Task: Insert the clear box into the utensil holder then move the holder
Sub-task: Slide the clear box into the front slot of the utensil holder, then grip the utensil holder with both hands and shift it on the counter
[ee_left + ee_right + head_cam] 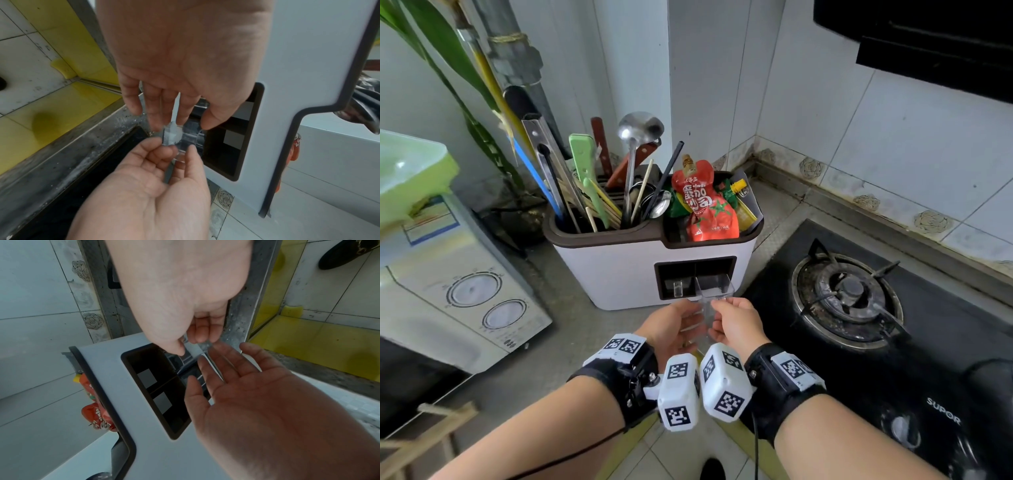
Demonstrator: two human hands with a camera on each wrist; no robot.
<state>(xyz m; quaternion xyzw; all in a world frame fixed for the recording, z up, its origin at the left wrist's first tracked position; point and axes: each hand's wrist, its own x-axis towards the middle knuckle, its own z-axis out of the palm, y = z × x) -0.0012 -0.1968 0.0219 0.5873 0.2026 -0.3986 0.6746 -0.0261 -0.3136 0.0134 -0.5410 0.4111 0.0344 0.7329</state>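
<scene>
Right hand (736,322) and left hand (674,325) pinching clear box (714,291), long axis pointing into utensil holder (619,270) slot

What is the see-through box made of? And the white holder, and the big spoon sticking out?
Clear box: probably hard plastic, glossy; you see straight through it. Utensil holder: looks like smooth matte white plastic with a dark brown rim. Ladle: likely steel, silvery and shiny with reflections.
</scene>
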